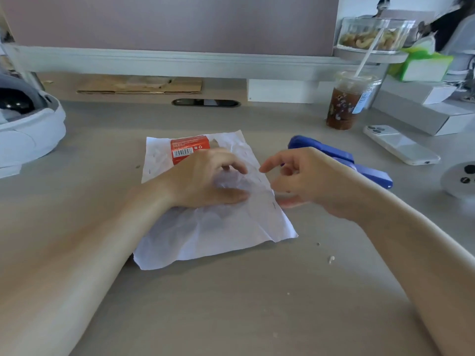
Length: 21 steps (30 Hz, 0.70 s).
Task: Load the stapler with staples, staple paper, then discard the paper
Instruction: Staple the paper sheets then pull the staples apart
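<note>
Grey desk (231, 304) fills the frame, with a creased paper (218, 235) at its centre. An orange staple box (189, 147) sits on the paper's upper part. The left hand (203, 181) rests on the paper, curled fingers and thumb bunching it. The right hand (313, 181) hovers at the paper's right edge, loosely curled, holding nothing. Behind it lies the blue stapler (331, 151). A phone (401, 145) lies at the right of the frame.

The staple box (189, 147) is sitting on the paper (218, 235) behind your left hand (205, 181); the stapler (334, 152) is lying right, behind your right hand (316, 181).
</note>
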Motion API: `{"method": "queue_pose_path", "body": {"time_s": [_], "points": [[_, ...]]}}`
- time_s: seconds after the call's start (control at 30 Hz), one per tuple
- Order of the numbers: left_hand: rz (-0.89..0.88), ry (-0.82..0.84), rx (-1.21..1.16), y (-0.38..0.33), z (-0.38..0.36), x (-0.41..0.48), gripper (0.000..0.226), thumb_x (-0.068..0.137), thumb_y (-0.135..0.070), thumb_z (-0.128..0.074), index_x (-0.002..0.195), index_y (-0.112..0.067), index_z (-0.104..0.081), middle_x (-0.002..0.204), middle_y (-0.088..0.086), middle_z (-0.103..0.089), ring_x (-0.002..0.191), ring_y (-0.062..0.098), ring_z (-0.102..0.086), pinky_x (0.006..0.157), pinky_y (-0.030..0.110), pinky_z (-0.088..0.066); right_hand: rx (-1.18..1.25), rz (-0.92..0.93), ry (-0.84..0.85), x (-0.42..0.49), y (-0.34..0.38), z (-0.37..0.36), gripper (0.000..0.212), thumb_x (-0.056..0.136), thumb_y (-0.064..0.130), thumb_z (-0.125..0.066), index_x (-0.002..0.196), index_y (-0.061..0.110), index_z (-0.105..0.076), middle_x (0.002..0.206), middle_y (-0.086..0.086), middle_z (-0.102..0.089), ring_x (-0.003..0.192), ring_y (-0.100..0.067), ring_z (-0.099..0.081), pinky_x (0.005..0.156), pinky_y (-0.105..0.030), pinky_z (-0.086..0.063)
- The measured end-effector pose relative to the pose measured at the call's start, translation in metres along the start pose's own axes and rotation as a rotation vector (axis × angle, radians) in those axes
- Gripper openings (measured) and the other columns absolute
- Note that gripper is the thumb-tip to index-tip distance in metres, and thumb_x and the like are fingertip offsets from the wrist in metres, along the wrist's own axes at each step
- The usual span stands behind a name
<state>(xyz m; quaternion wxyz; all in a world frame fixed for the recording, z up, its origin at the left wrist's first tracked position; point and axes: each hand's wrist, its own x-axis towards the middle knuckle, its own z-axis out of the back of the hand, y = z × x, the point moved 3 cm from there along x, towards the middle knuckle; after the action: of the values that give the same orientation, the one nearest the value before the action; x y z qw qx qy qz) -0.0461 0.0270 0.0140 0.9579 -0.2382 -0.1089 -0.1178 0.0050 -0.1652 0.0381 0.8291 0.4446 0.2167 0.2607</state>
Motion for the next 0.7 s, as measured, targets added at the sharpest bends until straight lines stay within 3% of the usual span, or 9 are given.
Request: {"method": "queue_pose_path", "body": {"time_s": [0.1, 0.23, 0.33, 0.4, 0.47, 0.57, 0.7], "points": [[-0.018, -0.03, -0.005, -0.006, -0.001, 0.0, 0.033, 0.074, -0.045, -0.079, 0.101, -0.03, -0.068, 0.095, -0.02, -0.063, 0.09, 0.003, -0.059, 0.072, 0.012, -0.044, 0.096, -0.014, 0.043, 0.0, 0.0, 0.005, 0.035, 0.083, -0.01, -0.058, 0.103, 0.016, -0.07, 0.076, -0.003, -0.035, 0.07, -0.014, -0.04, 0.076, -0.039, -0.062], [-0.022, -0.013, -0.013, -0.018, -0.003, -0.002, 0.029, 0.075, -0.038, -0.08, 0.1, -0.028, -0.069, 0.093, -0.019, -0.064, 0.088, 0.002, -0.058, 0.07, 0.013, -0.045, 0.163, -0.067, 0.112, -0.001, 0.0, 0.009, 0.041, 0.081, -0.013, -0.053, 0.101, 0.017, -0.072, 0.077, -0.006, -0.035, 0.066, -0.013, -0.041, 0.078, -0.042, -0.061], [-0.014, 0.052, 0.003, -0.034, -0.004, -0.005, 0.038, 0.07, -0.055, -0.076, 0.099, -0.032, -0.069, 0.095, -0.024, -0.063, 0.089, -0.001, -0.058, 0.072, 0.013, -0.044, 0.181, -0.082, 0.086, -0.003, -0.001, 0.015, 0.039, 0.082, -0.011, -0.052, 0.102, 0.017, -0.072, 0.082, -0.009, -0.037, 0.075, -0.017, -0.043, 0.079, -0.047, -0.06], [0.005, 0.133, 0.089, -0.048, -0.008, -0.008, 0.057, 0.058, -0.076, -0.067, 0.1, -0.038, -0.064, 0.099, -0.026, -0.061, 0.093, -0.002, -0.058, 0.077, 0.017, -0.046, 0.219, -0.084, 0.055, -0.002, -0.002, 0.019, 0.036, 0.082, -0.008, -0.052, 0.101, 0.015, -0.072, 0.075, -0.004, -0.044, 0.081, -0.02, -0.042, 0.08, -0.05, -0.059], [-0.004, 0.182, 0.197, -0.059, -0.011, -0.011, 0.064, 0.049, -0.084, -0.062, 0.095, -0.04, -0.057, 0.098, -0.026, -0.058, 0.095, 0.0, -0.056, 0.08, 0.023, -0.048, 0.269, -0.091, 0.068, -0.001, -0.004, 0.019, 0.035, 0.083, -0.007, -0.051, 0.102, 0.013, -0.072, 0.065, 0.001, -0.046, 0.08, -0.02, -0.042, 0.081, -0.051, -0.059], [-0.078, 0.187, 0.209, -0.066, -0.011, -0.013, 0.049, 0.057, -0.077, -0.064, 0.079, -0.036, -0.05, 0.097, -0.022, -0.059, 0.096, 0.006, -0.058, 0.081, 0.031, -0.05, 0.288, -0.103, 0.099, 0.0, -0.005, 0.017, 0.033, 0.084, -0.006, -0.051, 0.103, 0.012, -0.071, 0.066, 0.002, -0.05, 0.071, -0.016, -0.044, 0.081, -0.051, -0.059], [-0.131, 0.161, 0.197, -0.067, -0.012, -0.013, 0.027, 0.063, -0.055, -0.065, 0.071, -0.033, -0.052, 0.097, -0.017, -0.067, 0.095, 0.007, -0.062, 0.08, 0.031, -0.051, 0.304, -0.106, 0.093, 0.001, -0.006, 0.018, 0.033, 0.086, -0.006, -0.05, 0.104, 0.011, -0.071, 0.076, -0.002, -0.05, 0.07, -0.014, -0.047, 0.08, -0.051, -0.059]]}}
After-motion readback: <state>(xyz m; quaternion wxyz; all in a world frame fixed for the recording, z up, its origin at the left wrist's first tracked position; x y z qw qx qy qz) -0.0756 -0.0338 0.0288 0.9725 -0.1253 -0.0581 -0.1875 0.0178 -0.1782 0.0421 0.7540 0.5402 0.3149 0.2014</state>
